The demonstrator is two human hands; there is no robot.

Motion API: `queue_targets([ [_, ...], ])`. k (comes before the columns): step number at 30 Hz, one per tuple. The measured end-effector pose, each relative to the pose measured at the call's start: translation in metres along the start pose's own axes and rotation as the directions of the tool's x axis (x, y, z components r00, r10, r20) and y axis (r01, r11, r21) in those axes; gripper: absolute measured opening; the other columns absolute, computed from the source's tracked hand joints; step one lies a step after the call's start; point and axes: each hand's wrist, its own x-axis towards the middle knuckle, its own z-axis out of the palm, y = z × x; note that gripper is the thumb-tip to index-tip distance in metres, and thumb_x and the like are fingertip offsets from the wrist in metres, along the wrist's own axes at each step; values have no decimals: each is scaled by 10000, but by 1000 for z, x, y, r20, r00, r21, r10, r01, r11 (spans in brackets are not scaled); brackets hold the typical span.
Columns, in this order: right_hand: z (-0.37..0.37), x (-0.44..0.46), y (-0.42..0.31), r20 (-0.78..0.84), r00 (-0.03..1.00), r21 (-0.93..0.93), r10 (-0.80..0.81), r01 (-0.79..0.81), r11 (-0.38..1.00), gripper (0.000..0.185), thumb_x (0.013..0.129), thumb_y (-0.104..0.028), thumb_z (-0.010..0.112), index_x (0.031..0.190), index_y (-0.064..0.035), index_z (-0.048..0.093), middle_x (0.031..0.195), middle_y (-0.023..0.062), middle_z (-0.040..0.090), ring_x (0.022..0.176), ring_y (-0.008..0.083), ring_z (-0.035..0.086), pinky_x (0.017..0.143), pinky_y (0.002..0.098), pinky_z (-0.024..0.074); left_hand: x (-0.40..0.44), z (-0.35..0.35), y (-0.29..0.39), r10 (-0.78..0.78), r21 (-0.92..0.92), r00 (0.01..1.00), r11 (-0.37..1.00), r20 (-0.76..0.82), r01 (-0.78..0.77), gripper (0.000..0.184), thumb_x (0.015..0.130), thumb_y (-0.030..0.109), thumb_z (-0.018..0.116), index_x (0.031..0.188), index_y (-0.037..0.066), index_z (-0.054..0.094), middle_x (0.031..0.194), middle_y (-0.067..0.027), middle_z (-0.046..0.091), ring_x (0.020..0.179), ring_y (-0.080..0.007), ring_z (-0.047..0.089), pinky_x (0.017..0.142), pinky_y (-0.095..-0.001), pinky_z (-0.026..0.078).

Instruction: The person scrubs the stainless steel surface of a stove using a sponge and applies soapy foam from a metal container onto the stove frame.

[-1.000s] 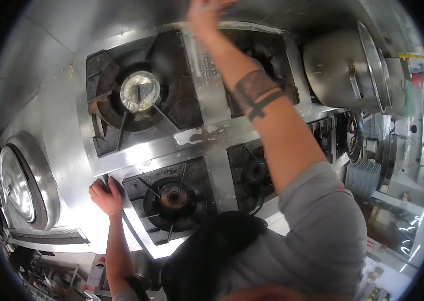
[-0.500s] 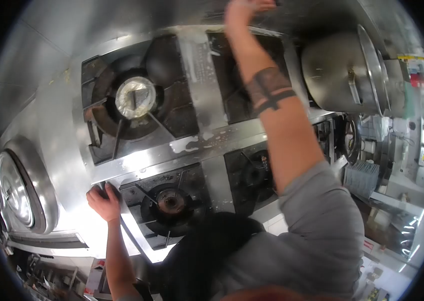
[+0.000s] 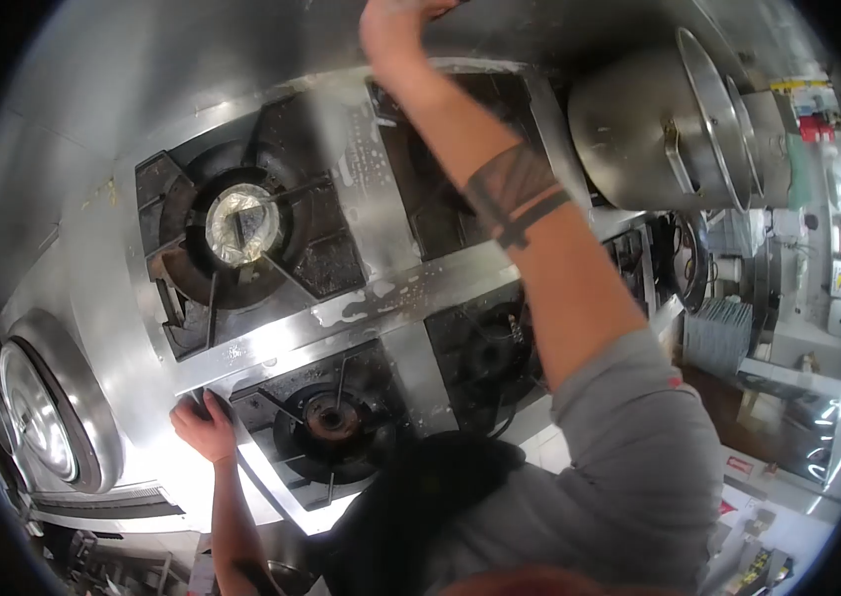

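Note:
My left hand (image 3: 204,425) is closed over the front left corner of the steel stove (image 3: 271,345), beside the near left burner (image 3: 333,415). My right arm reaches across the cooktop. At the top edge of the view, my right hand (image 3: 398,38) is close to the steel back wall (image 3: 271,50). Its fingers are partly cut off, so whether it holds anything is hidden. Below and left of it lies the far left burner (image 3: 243,223), its centre covered with crumpled foil. The far right burner (image 3: 450,184) is partly behind my forearm.
A large steel pot (image 3: 629,129) stands at the right of the stove. Round metal lids (image 3: 38,407) lean at the left. Stacked trays (image 3: 718,336) and a counter (image 3: 793,382) are farther right. Black grates rise around the burners.
My right hand has moved left along the back wall. My left hand keeps its place on the stove corner. The view has shifted slightly.

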Motion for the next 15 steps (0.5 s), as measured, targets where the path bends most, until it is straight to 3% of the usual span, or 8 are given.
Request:
queue_targets([
  [2,-36,49,14,-163,926,115,341,-325,939,1095,1000,-692,362,1522,214,35,1613,423,-37,1547,488,-27,1261,536,55,-3,1,-2,-9,-6,999,1000,34,9,349,928,317,709,1053,19,577,994,-162,563,939,-389,564,810,-487,432],
  [3,-40,90,42,-459,758,274,463,-375,886,1114,967,-763,337,1550,159,113,1648,348,94,1555,420,135,1249,547,157,-1,0,2,-9,-8,999,1000,31,9,349,930,318,707,1051,16,579,999,-164,565,940,-390,565,810,-488,433],
  [4,-103,73,16,-126,837,452,532,-429,782,1116,942,-808,322,1546,125,222,1638,273,257,1500,371,325,1213,551,271,2,-2,2,-9,-9,1000,1000,20,9,350,931,319,704,1048,13,580,1004,-167,567,940,-392,566,811,-490,434],
  [6,-116,81,41,152,899,825,410,-344,448,1090,945,-797,351,1525,124,290,1595,257,360,1443,373,415,1186,550,328,0,-5,-2,2,17,1000,1000,19,-3,352,932,321,704,1048,12,582,1006,-168,568,940,-393,566,809,-492,435],
  [7,-103,59,17,13,802,714,597,-425,556,1040,968,-755,371,1524,122,298,1593,251,368,1422,375,440,1192,526,326,2,-2,1,19,28,1000,999,15,-19,355,933,324,703,1047,10,583,1008,-170,570,939,-394,567,808,-494,436],
  [10,-35,21,32,-32,950,189,311,-300,935,988,1009,-681,369,1527,152,252,1610,297,310,1479,396,348,1207,486,298,0,0,-2,18,12,1000,1000,2,-18,360,933,328,703,1049,9,584,1008,-172,573,940,-398,568,805,-498,436],
  [14,-91,58,24,-70,886,450,458,-381,807,905,1024,-682,333,1500,86,379,1537,274,443,1426,424,420,1198,502,321,2,-4,3,19,-30,1000,999,10,-19,343,935,317,704,1041,14,583,987,-170,570,926,-399,564,786,-500,432],
  [15,-108,50,17,105,852,631,512,-456,628,881,1028,-682,318,1512,51,385,1532,253,457,1414,407,442,1188,503,336,3,-3,5,9,-21,1000,1000,2,-9,343,935,317,704,1041,14,583,987,-170,570,926,-399,564,786,-500,432],
])
